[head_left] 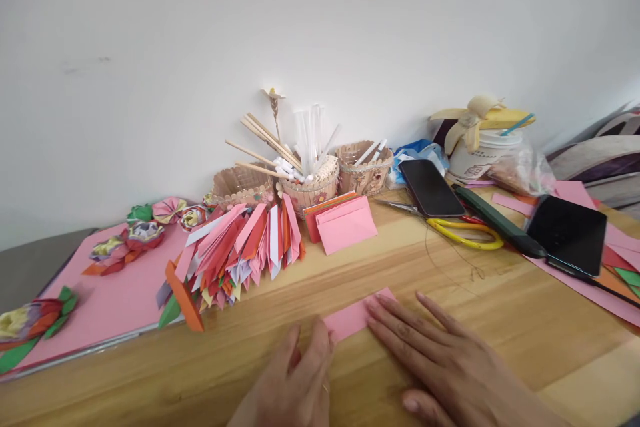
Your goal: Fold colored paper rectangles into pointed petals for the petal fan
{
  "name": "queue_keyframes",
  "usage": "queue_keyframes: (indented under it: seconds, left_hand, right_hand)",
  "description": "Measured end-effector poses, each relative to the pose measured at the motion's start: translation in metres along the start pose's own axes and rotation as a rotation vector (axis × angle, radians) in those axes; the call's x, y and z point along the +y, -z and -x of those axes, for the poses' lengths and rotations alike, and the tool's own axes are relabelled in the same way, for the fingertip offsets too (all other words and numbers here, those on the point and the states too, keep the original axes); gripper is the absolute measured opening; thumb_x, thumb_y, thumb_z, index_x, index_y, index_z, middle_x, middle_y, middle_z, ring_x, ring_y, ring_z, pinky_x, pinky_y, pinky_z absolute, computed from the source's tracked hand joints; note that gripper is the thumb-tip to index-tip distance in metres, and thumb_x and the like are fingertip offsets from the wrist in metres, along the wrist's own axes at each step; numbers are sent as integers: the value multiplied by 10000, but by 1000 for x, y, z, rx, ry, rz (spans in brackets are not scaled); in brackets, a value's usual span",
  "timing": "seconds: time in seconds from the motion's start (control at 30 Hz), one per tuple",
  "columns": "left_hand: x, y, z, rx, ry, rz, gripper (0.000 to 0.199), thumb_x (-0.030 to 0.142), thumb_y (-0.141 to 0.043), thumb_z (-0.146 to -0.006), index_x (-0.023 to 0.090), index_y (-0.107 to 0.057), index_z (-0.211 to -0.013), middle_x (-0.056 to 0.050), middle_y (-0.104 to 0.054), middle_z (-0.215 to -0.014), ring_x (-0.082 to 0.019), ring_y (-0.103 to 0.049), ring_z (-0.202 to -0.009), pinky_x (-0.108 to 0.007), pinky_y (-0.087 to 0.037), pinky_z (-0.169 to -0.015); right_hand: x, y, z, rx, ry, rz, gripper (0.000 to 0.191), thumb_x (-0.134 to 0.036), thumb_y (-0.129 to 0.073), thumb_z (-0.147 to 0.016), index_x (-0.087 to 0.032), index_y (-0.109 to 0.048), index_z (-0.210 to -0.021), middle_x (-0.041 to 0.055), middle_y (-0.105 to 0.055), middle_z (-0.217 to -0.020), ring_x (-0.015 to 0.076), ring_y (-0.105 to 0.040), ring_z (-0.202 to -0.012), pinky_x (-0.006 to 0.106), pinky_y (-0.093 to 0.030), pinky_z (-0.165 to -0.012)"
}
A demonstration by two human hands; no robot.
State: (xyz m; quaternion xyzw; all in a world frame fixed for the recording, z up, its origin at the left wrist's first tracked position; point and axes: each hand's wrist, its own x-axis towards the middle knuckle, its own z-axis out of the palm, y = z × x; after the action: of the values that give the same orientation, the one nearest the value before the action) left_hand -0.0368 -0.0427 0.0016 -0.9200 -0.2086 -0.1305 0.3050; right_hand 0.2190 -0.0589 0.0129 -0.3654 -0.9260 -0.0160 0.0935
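Note:
A small pink paper strip [351, 317] lies on the wooden table between my hands. My left hand [297, 377] has its fingers curled at the strip's left end, gripping or pressing that edge; the fingertips are partly hidden. Stretched out flat, my right hand [435, 353] rests its fingertips on the strip's right part, with the thumb apart on the table. Beyond the strip stand folded pink papers [347, 225] with red and orange ones behind. To their left is a heap of folded paper pieces [240, 243] in pink, red, orange and white.
Paper flowers lie on a pink sheet [117, 310] at left. Baskets [365, 170] with sticks and pens stand along the wall. To the right are yellow-handled scissors [467, 233], a phone [431, 190], a green cutter [500, 221], a black device [570, 233] and a cup [475, 157] under a banana.

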Motion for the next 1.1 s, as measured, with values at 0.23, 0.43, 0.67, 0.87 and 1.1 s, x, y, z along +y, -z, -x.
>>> queue_keyframes:
  seconds: [0.23, 0.43, 0.67, 0.87, 1.1]
  left_hand:
    - [3, 9, 0, -55, 88, -39, 235, 154, -618, -807, 80, -654, -1027, -62, -665, -865, -206, -535, -886, -337, -405, -730]
    - [-1, 11, -4, -114, 9, -32, 270, 141, -586, -835, 47, -633, -1084, -41, -627, -708, -140, -477, -619, -272, -313, -500]
    - [-3, 13, -4, -164, -37, -52, 309, 208, -589, -851, 61, -628, -1120, -36, -607, -682, -134, -468, -588, -261, -276, -459]
    - [0, 12, -1, -172, -20, -70, 350, 258, -614, -835, 51, -630, -1117, -40, -584, -658, -134, -447, -583, -255, -260, -448]
    - [3, 11, 1, -160, -26, -97, 378, 274, -626, -813, 53, -633, -1120, -58, -607, -709, -139, -447, -597, -254, -271, -446]
  right_hand:
    - [14, 0, 21, 60, -115, 103, 678, -407, -523, -886, -245, -218, -1470, 57, -490, -1360, 312, -455, -1247, 570, -390, -985]
    - [0, 5, 10, 146, -111, 192, 829, -524, -529, -855, -129, -156, -1481, 132, -492, -1347, 341, -504, -1202, 557, -412, -964]
    - [-30, 9, -18, 51, 20, -81, 833, -478, -510, -885, -80, -93, -1486, 143, -502, -1351, 245, -483, -1241, 383, -440, -1005]
    - [9, 1, 17, 56, -152, 17, 667, -327, -497, -901, -153, -204, -1474, 125, -505, -1360, 250, -525, -1201, 499, -329, -1068]
    - [22, -6, 12, 201, -300, -68, 364, -300, -454, -931, -224, -489, -1285, 92, -643, -1177, 221, -605, -1079, 475, -404, -1004]
